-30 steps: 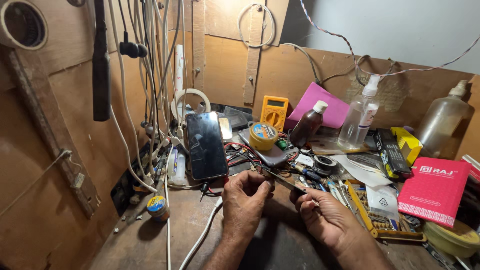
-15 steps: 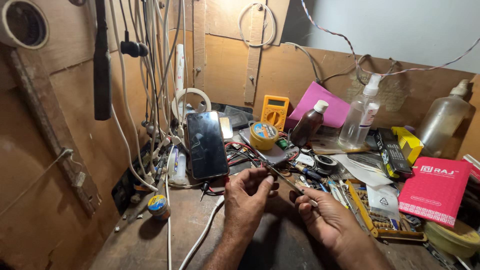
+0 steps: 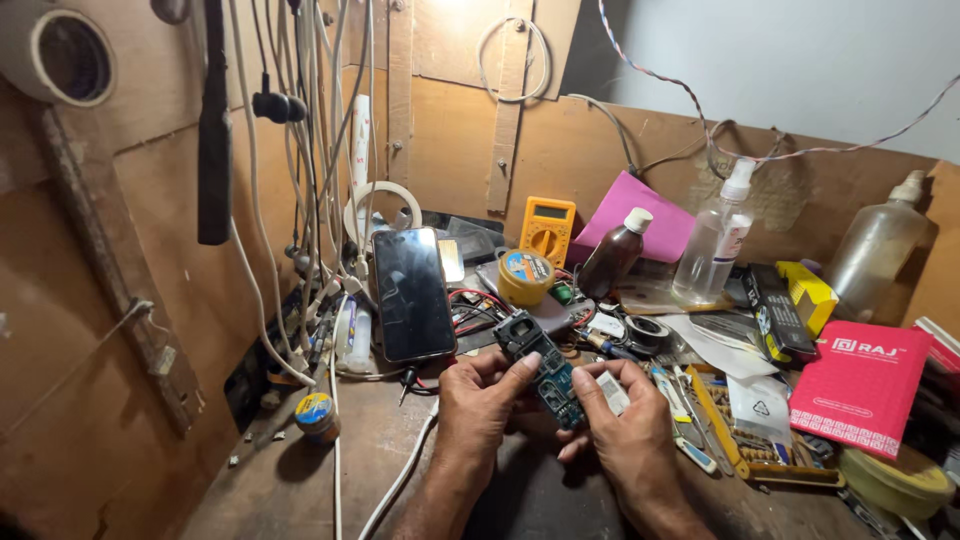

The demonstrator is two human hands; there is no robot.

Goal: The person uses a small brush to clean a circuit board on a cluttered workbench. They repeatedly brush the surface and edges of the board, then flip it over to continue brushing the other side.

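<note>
Above the tabletop (image 3: 300, 480), low and centre in the head view: small blue-green circuit board (image 3: 545, 375) with a black square module at its upper end, held between both hands.

Left hand (image 3: 478, 405): grip closed on the board's left edge, thumb lying across the upper face near the black module, other fingers tucked beneath. Right hand (image 3: 625, 440): grip closed on the board's right edge, with a small white rectangular part (image 3: 612, 392) resting against the fingertips; whether that part is attached to the board, not discernible.

Handling judgement: light, thin and stiff, yet fragile. Probably intolerant of bending or twisting. Bare edges offer the soundest hold; faces carrying solder joints and small components best left untouched. Slip risk low with dry fingers, but a firm pinch on populated areas likely to damage parts.

Position relative to the grip: board runs from about 11 o'clock to 5 o'clock, upper end projecting past the left thumb, lower end buried between the two palms. Clear of the tabletop, not resting on it.

Surroundings: black smartphone (image 3: 412, 293) propped at 10 o'clock from the board; yellow tape roll (image 3: 526, 277) at 12 o'clock; yellow multimeter (image 3: 547, 228) beyond it; red booklet (image 3: 860, 390) well apart at 3 o'clock.
</note>
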